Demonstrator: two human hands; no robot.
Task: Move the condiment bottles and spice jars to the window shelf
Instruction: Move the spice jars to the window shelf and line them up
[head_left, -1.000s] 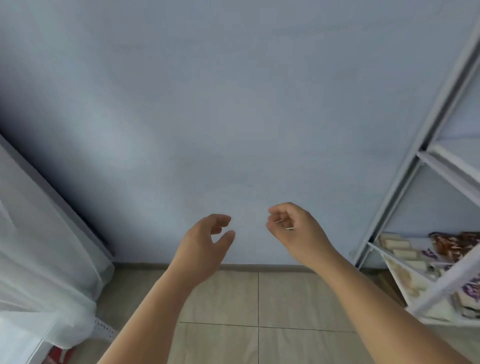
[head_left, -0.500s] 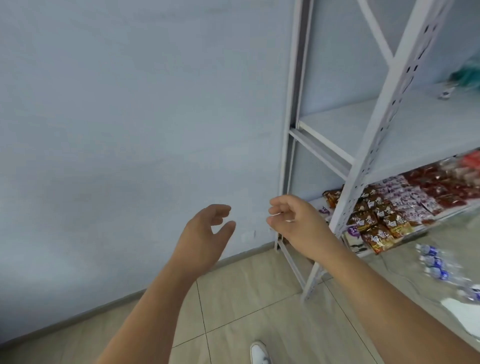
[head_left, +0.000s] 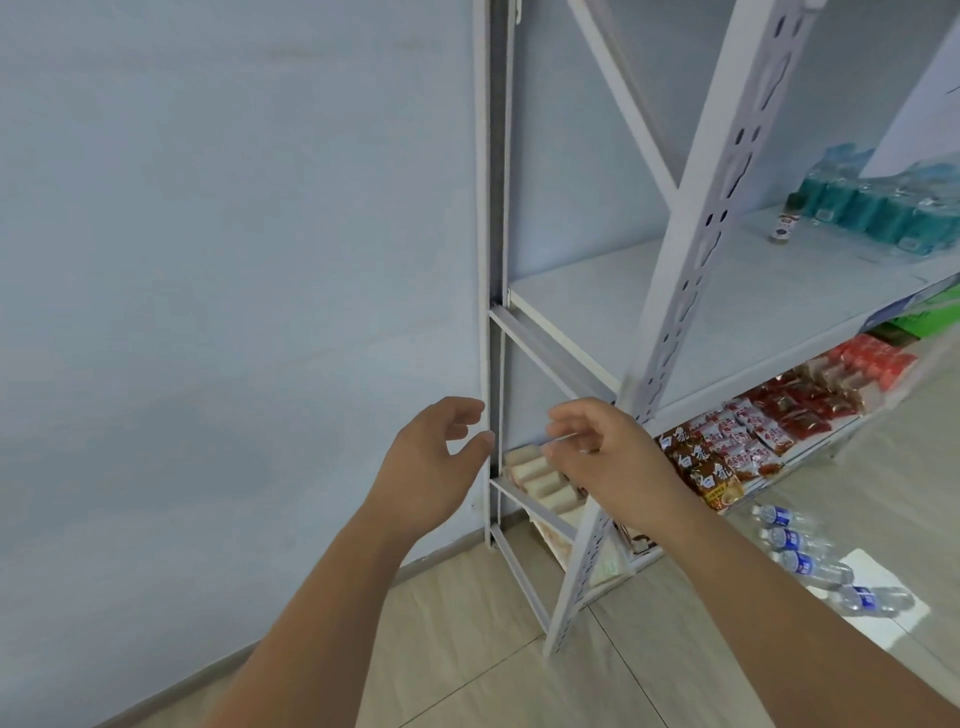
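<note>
Well apart from left hand (head_left: 431, 462) and right hand (head_left: 608, 457), both empty with fingers (head_left: 569, 415) loosely curled, spice jar (head_left: 784, 218) upright on shelf (head_left: 753, 291), cap up, long axis vertical.

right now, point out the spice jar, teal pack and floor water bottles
spice jar (head_left: 785, 222): head view, its label
teal pack (head_left: 878, 210): head view, front face
water bottles (head_left: 802, 566): head view, one bottle's label

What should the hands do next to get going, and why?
Probably reach the right hand up toward the small spice jar on the middle shelf. Both hands look empty, the left hand too, and that jar, standing beside the teal packs, is the only spice jar in view to carry.
</note>
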